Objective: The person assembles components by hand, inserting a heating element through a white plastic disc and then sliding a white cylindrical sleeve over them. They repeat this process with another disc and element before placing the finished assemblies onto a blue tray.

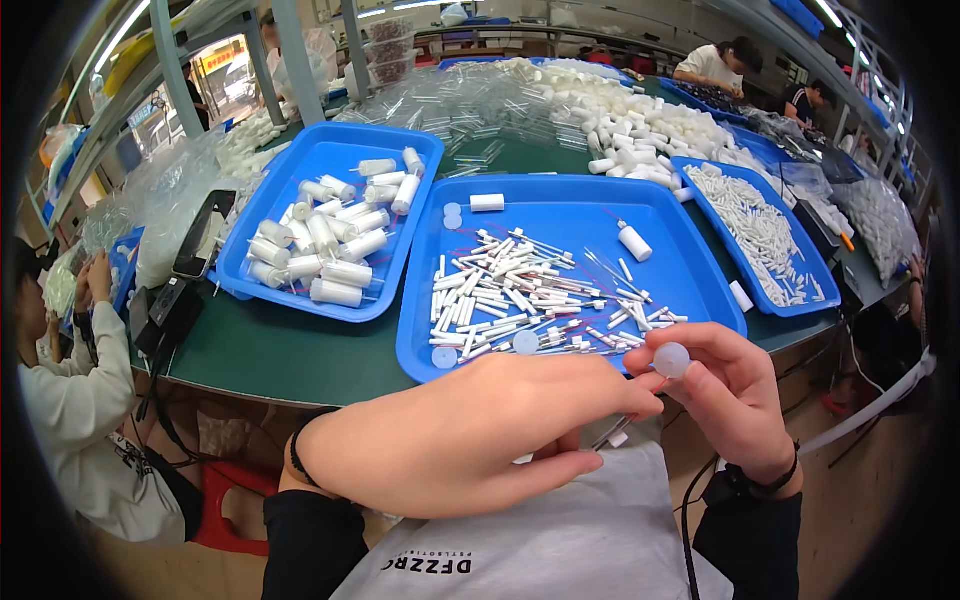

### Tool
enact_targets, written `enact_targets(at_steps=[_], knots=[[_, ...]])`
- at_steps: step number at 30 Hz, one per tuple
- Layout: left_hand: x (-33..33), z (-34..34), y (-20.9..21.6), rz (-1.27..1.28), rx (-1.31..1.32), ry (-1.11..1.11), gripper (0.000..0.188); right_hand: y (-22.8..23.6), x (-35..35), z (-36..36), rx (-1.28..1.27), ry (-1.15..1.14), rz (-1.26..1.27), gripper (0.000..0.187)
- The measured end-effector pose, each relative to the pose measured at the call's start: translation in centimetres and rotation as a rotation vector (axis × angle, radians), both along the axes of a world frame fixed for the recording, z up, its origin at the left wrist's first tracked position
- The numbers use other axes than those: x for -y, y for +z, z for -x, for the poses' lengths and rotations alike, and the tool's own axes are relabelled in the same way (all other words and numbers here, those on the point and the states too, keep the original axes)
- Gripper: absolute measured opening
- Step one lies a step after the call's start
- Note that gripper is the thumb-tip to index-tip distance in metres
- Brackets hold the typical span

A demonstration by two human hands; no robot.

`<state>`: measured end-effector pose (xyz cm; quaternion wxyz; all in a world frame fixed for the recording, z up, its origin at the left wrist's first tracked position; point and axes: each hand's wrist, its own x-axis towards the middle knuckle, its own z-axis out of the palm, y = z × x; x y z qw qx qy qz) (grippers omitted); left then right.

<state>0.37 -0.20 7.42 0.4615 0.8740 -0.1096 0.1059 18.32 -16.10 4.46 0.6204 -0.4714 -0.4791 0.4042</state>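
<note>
My right hand is closed, pinching a round translucent white cap between thumb and fingers. Close beside it, my left hand reaches across with its fingers closed on a thin metal rod with a white end; the palm hides most of it. A bit of red wire runs between the two hands. Just beyond them, a large blue tray holds thin rods with white sleeves, red wires, several loose round caps and a white cylinder with a wire.
To the left, a blue tray holds assembled white cylinders. On the right, another tray holds small white tubes. Piled behind are white cylinders and clear tubes on the green table. A co-worker sits at left.
</note>
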Motion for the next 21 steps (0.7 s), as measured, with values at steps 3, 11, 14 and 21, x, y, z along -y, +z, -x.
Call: enact_targets(at_steps=[3, 11, 14, 21], knots=[[-0.1, -0.2, -0.2, -0.029, 0.066, -0.013, 0.045, -0.1, 0.2, -0.2, 0.017, 0.014, 0.012, 0.029], [-0.7, -0.1, -0.5, -0.103, 0.007, -0.026, 0.044, -0.3, -0.2, 0.2, 0.092, 0.006, -0.001, 0.03], [-1.0, -0.3, -1.1, -0.077, 0.087, -0.11, 0.042, -0.5, -0.4, 0.5, 0.176, -0.104, -0.025, 0.026], [0.4, -1.0, -3.1, 0.13, 0.425, 0.004, 0.02, -1.2, 1.8, 0.0, 0.35, -0.4, 0.27, 0.038]])
